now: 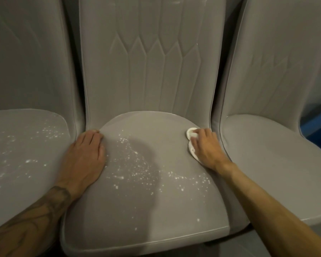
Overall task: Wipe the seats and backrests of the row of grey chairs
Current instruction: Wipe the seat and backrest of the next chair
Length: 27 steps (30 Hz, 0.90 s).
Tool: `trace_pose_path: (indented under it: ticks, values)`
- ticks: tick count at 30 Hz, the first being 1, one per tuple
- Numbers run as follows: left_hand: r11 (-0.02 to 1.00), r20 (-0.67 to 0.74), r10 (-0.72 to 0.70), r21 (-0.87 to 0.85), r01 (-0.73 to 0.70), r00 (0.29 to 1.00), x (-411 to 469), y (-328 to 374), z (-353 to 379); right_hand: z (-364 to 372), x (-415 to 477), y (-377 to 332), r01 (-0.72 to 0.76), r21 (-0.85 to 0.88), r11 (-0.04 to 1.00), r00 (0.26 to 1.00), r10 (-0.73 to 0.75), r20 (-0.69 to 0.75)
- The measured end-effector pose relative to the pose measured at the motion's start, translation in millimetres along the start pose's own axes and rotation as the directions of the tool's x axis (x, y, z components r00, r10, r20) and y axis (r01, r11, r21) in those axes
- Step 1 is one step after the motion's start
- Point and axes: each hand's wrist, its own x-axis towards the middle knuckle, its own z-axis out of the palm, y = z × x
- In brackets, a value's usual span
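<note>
- The middle chair's seat (pixel 146 206) fills the centre of the view, the nearest of three grey chairs set side by side.
- White specks (pixel 130 164) are scattered over the seat, thickest from its middle toward the right front. A shadow falls across the middle.
- A white cloth (pixel 190 133) lies bunched on the seat's right rear corner, just beside the crease where the seat meets the backrest (pixel 152 71).
- The right hand (pixel 207 148) is on top of the cloth, fingers bent over it and gripping it against the seat. Cloth shows beyond the fingertips and along the thumb side.
- The left hand (pixel 85 154) lies flat on the seat's left edge, fingers straight and together, holding nothing. Its fingertips reach the rear crease.
- The left forearm bears a dark tattoo (pixel 44 210).
- The backrest stands upright behind the seat, with stitched long pointed panels down its centre.
- The left chair (pixel 26 154) sits close against the middle one. Its seat carries similar white specks.
- The right chair (pixel 267 164) also sits close. Its seat looks plain grey.
- A blue object (pixel 317 130) shows past the right chair at the frame's edge. It is mostly hidden, so I cannot tell whether it is a container or holds anything.
</note>
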Motion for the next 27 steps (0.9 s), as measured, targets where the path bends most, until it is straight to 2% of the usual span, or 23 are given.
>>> trace_pose_path:
  ticks: [1,2,4,6,7,9,11,13,14,16,19,21,24,26,27]
  values:
    - [1.0,0.003,0.001,-0.001,-0.001,1.0,-0.2,-0.5,-0.2,3.6,-2.0,-7.8,-0.019,-0.059,0.998,1.0,0.02,0.004]
    - [1.0,0.008,0.0,-0.004,0.0,1.0,-0.3,-0.6,-0.2,6.5,-7.3,-19.4,0.007,-0.026,1.0,1.0,-0.007,-0.001]
    - [1.0,0.016,-0.004,-0.01,0.004,1.0,-0.4,-0.4,-0.7,7.0,-24.1,-40.7,0.16,0.152,0.975,0.987,-0.157,-0.032]
    - [1.0,0.015,-0.004,-0.007,0.004,1.0,-0.3,-0.6,-1.0,1.2,-38.3,-43.5,0.308,0.227,0.924,0.951,-0.309,-0.035]
    - [1.0,0.013,-0.002,-0.004,0.002,1.0,-0.3,-0.6,-0.9,-5.1,-40.6,-36.5,0.337,0.245,0.909,0.94,-0.342,-0.025]
    - [1.0,0.014,-0.002,-0.005,0.003,1.0,-0.6,0.5,-0.3,-14.3,-36.7,-11.1,0.295,0.228,0.928,0.955,-0.295,-0.033]
    - [1.0,0.016,-0.016,-0.008,0.016,1.0,-0.5,0.5,-0.4,-18.8,-30.7,11.1,0.172,0.118,0.978,0.985,-0.17,-0.026]
    - [1.0,0.017,-0.019,0.001,0.019,1.0,0.0,0.2,-0.6,-18.9,-32.9,6.9,0.026,-0.008,1.0,0.999,-0.027,-0.034]
    - [1.0,0.017,-0.012,0.004,0.012,1.0,-0.3,0.9,-1.8,-16.6,-38.4,-2.9,0.005,0.006,1.0,0.998,-0.004,-0.067]
    - [1.0,0.017,0.003,0.005,-0.003,1.0,-1.7,1.8,-2.9,-10.0,-57.5,-28.0,0.066,0.164,0.984,0.993,-0.049,-0.107]
    - [1.0,0.026,-0.016,0.003,0.015,1.0,-0.6,0.0,-0.6,-11.4,-79.8,-30.5,0.241,0.312,0.919,0.968,-0.25,-0.01]
    - [1.0,0.024,-0.015,0.004,0.015,1.0,-0.9,0.1,-1.1,-15.7,-77.5,-7.2,0.179,0.268,0.947,0.983,-0.186,-0.001]
    - [1.0,0.024,-0.002,0.006,0.002,1.0,-1.3,1.9,-3.3,-23.4,-70.2,17.3,-0.023,0.138,0.99,0.999,0.028,-0.033]
    - [1.0,0.024,-0.008,0.0,0.008,1.0,-0.8,1.2,-2.8,-18.6,-76.1,1.7,-0.045,0.086,0.995,0.995,0.052,-0.087]
    - [1.0,0.023,-0.013,-0.002,0.013,1.0,-0.7,0.9,-2.2,-13.4,-82.8,-11.2,-0.01,0.125,0.992,0.993,0.024,-0.117]
